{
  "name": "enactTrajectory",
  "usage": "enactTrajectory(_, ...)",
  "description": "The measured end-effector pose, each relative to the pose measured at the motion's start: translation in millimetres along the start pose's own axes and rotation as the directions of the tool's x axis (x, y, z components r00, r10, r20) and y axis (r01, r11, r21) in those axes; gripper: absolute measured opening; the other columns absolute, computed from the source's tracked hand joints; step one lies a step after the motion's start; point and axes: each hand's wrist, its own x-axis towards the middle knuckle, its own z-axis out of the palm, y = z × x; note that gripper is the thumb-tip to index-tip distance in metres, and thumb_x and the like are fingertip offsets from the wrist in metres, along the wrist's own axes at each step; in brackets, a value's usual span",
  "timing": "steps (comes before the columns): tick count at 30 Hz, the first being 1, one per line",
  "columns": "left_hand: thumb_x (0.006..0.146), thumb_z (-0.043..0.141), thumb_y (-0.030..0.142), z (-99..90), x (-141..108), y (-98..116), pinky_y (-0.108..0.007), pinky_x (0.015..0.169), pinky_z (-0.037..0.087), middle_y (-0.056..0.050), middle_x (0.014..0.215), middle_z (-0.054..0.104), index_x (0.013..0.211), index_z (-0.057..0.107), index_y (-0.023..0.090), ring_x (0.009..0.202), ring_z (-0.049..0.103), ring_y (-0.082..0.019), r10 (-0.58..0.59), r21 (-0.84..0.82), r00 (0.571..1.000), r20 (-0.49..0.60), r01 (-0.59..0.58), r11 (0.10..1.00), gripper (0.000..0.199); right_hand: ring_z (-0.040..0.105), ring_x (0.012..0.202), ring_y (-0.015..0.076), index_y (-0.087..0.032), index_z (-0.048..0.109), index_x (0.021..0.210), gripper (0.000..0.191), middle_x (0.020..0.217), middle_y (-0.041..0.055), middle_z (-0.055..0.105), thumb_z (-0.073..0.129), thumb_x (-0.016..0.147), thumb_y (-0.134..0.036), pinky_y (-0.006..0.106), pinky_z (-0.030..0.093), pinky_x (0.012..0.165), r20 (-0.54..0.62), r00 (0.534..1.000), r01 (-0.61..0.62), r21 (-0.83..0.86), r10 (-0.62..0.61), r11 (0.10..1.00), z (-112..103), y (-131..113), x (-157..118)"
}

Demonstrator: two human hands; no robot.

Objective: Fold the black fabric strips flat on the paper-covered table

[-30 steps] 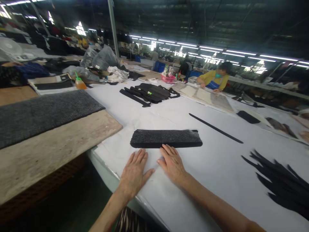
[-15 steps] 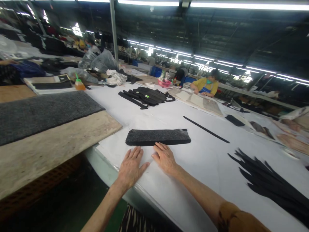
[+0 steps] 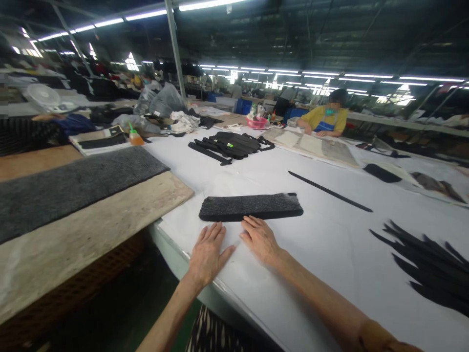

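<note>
A dark grey fabric strip (image 3: pixel 252 205) with a black band along its near edge lies on the white table surface (image 3: pixel 315 244). My left hand (image 3: pixel 208 253) rests flat just below the strip's left part, fingers stretched and thumb apart, holding nothing. My right hand (image 3: pixel 261 240) lies to its right, its fingertips at the strip's black near edge and its fingers extended. A thin black strip (image 3: pixel 330 190) lies farther right. Long black pieces (image 3: pixel 428 269) fan out at the right edge.
At left, a board (image 3: pixel 161 198) carries a grey fabric sheet (image 3: pixel 88 183). Black pieces (image 3: pixel 234 144) are piled farther back, near a pink basket (image 3: pixel 257 123) and an orange bottle (image 3: pixel 135 136). A person in yellow (image 3: pixel 326 120) works across the table.
The camera view has turned slightly, so the scene sits lower at left and farther right. Both hands keep nearly the same place beside the fabric strip.
</note>
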Motion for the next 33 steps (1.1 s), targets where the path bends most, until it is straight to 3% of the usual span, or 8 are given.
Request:
enactTrajectory(3, 0.092, 0.04, 0.046, 0.9, -3.3, 0.3, -0.047, 0.105, 0.04, -0.016, 0.131, 0.053, 0.121, 0.056, 0.011, 0.123, 0.049, -0.028, 0.034, 0.015, 0.998, -0.059, -0.033, 0.999, 0.048, 0.045, 0.126, 0.0221, -0.014, 0.061, 0.117, 0.03, 0.132, 0.0084, 0.052, 0.051, 0.089, -0.02, 0.037, 0.035, 0.109, 0.035, 0.999, 0.004, 0.01, -0.004, 1.0, -1.1, -2.8, -3.2)
enactTrajectory(6, 0.092, 0.041, 0.043, 2.9, -5.4, 3.9, -0.048, 0.104, 0.041, -0.016, 0.129, 0.055, 0.12, 0.057, 0.011, 0.122, 0.05, -0.029, -0.003, 0.025, 0.996, -0.088, 0.005, 1.0, 0.045, 0.046, 0.125, 0.022, -0.014, 0.06, 0.118, 0.031, 0.132, 0.0086, 0.052, 0.047, 0.09, -0.017, 0.037, 0.036, 0.108, 0.017, 0.999, 0.04, 0.002, -0.04, 0.999, 2.8, -8.2, -12.6)
enactTrajectory(10, 0.091, 0.045, 0.039, 1.7, -4.8, 11.7, -0.048, 0.104, 0.04, -0.015, 0.13, 0.054, 0.119, 0.057, 0.011, 0.123, 0.048, -0.03, -0.095, 0.004, 0.995, -0.037, 0.095, 0.995, 0.042, 0.047, 0.123, 0.0226, -0.013, 0.059, 0.12, 0.034, 0.132, 0.0083, 0.052, 0.039, 0.093, -0.017, 0.039, 0.037, 0.107, -0.058, 0.996, 0.07, -0.02, -0.072, 0.997, 7.3, -11.9, -25.5)
enactTrajectory(18, 0.091, 0.046, 0.041, -4.6, -2.7, 20.3, -0.044, 0.111, 0.029, -0.012, 0.133, 0.052, 0.121, 0.056, 0.012, 0.128, 0.042, -0.027, -0.17, -0.143, 0.985, 0.04, 0.174, 0.974, 0.043, 0.049, 0.12, 0.022, -0.016, 0.061, 0.116, 0.035, 0.129, 0.0075, 0.055, 0.038, 0.092, -0.02, 0.039, 0.039, 0.105, -0.082, 0.992, 0.089, -0.03, -0.091, 0.996, 8.2, -0.9, -27.3)
enactTrajectory(33, 0.092, 0.047, 0.039, 2.2, -5.9, 21.4, -0.041, 0.106, 0.031, -0.009, 0.123, 0.059, 0.105, 0.061, 0.013, 0.12, 0.047, -0.024, -0.111, -0.198, 0.994, -0.019, 0.105, 0.974, 0.032, 0.054, 0.115, 0.0217, -0.013, 0.063, 0.112, 0.042, 0.123, 0.0104, 0.059, 0.032, 0.09, -0.03, 0.038, 0.043, 0.102, -0.13, 0.977, 0.163, -0.056, -0.169, 0.985, 14.6, 13.5, -30.8)
